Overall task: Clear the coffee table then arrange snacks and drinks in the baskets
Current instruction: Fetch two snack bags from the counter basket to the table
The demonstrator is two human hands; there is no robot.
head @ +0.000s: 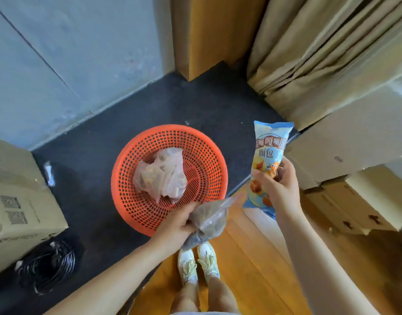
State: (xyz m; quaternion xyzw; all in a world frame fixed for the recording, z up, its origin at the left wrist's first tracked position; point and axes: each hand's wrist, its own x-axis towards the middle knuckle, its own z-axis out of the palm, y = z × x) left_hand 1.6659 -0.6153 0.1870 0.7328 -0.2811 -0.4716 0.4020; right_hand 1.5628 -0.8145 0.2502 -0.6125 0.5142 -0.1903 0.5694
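at the near rim of the orange basket the left hand grips a clear bag; right of the basket the right hand holds a blue bread packet; inside lies another bag.

Soft daylight, wide-angle warp, slight blur

There is only one view, from a wide-angle camera worn on the person's head. It looks steeply down and a little forward, so the person's own shoes appear near the bottom edge and both forearms enter from below. The left hand and the right hand are close to the lens and look large. The orange basket on the dark floor lies near the centre. The wide lens bends the wall and the curtains at the top.
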